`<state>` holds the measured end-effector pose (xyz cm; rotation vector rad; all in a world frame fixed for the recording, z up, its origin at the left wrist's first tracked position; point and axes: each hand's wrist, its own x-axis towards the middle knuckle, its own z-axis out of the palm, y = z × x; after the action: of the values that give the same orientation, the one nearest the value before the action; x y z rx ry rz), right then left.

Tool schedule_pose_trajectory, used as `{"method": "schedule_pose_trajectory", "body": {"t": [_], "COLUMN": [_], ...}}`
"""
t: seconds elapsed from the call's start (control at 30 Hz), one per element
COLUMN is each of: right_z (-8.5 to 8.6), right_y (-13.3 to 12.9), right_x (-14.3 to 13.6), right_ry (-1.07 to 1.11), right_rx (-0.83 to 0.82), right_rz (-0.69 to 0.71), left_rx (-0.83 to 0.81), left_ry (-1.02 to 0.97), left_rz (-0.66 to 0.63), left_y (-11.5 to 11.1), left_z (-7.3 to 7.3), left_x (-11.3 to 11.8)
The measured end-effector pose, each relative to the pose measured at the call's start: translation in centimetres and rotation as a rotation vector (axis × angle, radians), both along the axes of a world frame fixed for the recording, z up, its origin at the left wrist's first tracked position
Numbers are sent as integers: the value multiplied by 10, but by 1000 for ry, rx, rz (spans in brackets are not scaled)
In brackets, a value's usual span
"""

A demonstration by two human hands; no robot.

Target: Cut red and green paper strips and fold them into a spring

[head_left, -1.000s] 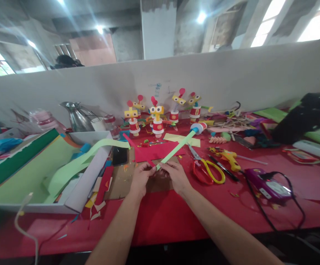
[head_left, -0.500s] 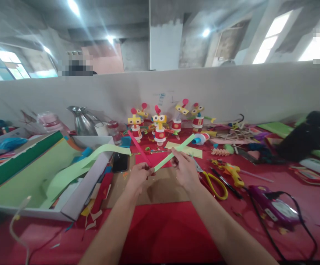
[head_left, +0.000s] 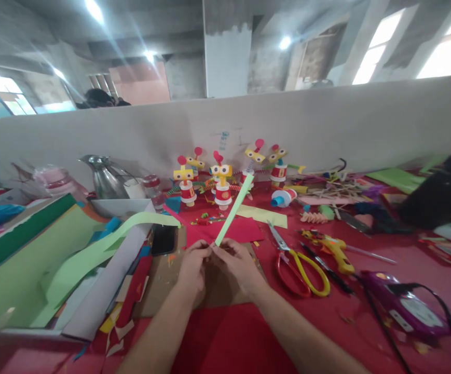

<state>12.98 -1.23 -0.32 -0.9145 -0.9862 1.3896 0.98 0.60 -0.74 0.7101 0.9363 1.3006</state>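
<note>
Both my hands meet over a brown cardboard sheet (head_left: 159,291), fingertips close together. My left hand (head_left: 192,267) is closed in a pinch at the lower end of a light green paper strip (head_left: 235,210). My right hand (head_left: 241,265) pinches that same end from the other side. The strip slants up and away to the right, its far end free. A pink paper strip (head_left: 172,212) shows left of it; whether its near end is in my fingers I cannot tell. Beyond my hands lies a red paper sheet (head_left: 202,236). Scissors (head_left: 283,246) with red and yellow handles lie to the right.
Several paper-cup figures (head_left: 223,192) stand at the back. Left are a box (head_left: 106,291) of coloured paper, a black phone (head_left: 163,239) and a metal jug (head_left: 106,176). A yellow glue gun (head_left: 338,252), a black pen (head_left: 328,267) and a purple corded device (head_left: 400,304) lie right.
My right hand has slid down the green strip to my left fingertips, and the strip stands steeper. Less of the pink strip shows. The camera view has shifted slightly.
</note>
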Motion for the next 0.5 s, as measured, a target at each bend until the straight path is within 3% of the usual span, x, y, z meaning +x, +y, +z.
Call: {"method": "schedule_pose_trajectory", "body": {"t": [0.1, 0.3, 0.5], "right_z": [1, 5, 2], "right_y": [-7, -2, 4], "right_x": [-10, 7, 14], "right_ry": [-77, -32, 2], "right_rx": [68, 41, -32], "right_rz": [-45, -53, -2], "left_rx": [-4, -46, 54], "left_ry": [-31, -53, 60], "left_rz": [-13, -21, 19], "left_y": [-4, -11, -16], "left_z": [-1, 7, 3], "left_x": [4, 12, 16]}}
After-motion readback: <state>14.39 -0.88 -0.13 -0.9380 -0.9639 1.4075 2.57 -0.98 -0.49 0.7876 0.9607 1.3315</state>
